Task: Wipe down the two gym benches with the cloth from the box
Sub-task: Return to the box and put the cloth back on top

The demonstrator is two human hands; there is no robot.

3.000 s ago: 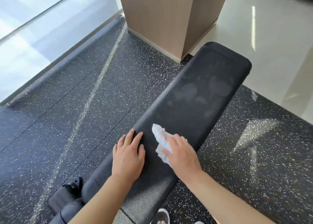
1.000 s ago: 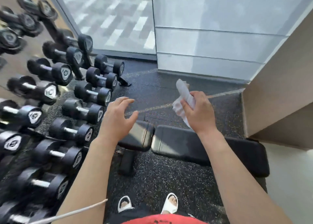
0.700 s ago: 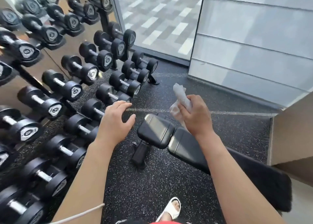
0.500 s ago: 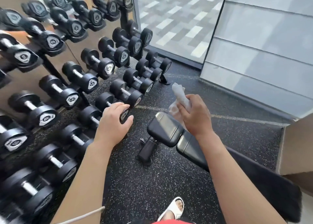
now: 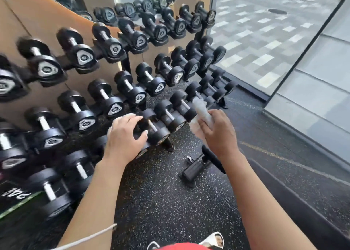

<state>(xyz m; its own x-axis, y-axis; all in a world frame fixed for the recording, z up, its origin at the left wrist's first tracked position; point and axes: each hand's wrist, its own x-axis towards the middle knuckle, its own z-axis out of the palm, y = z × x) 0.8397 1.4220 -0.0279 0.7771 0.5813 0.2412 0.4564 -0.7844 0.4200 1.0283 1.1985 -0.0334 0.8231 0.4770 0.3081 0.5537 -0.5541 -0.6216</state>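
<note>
My right hand (image 5: 217,134) gripping cloth (image 5: 201,110), its end sticking up above fist. Left hand (image 5: 124,136) holding nothing, fingers loosely spread, hovering beside it. Bench (image 5: 295,198) lying lower right, under right forearm.

Place: a gym, in its free-weights corner.
Weights: black dumbbells (image 5: 130,90) in graded sizes lie in rows on a tiered rack (image 5: 126,64).
Floor: black speckled rubber flooring (image 5: 161,202).
Equipment: the black foot of a bench frame (image 5: 197,167) stands on the floor.
Walls: a wood-toned panel (image 5: 37,17) behind the rack; a floor-to-ceiling window (image 5: 265,32) looks out on grey paving.
</note>
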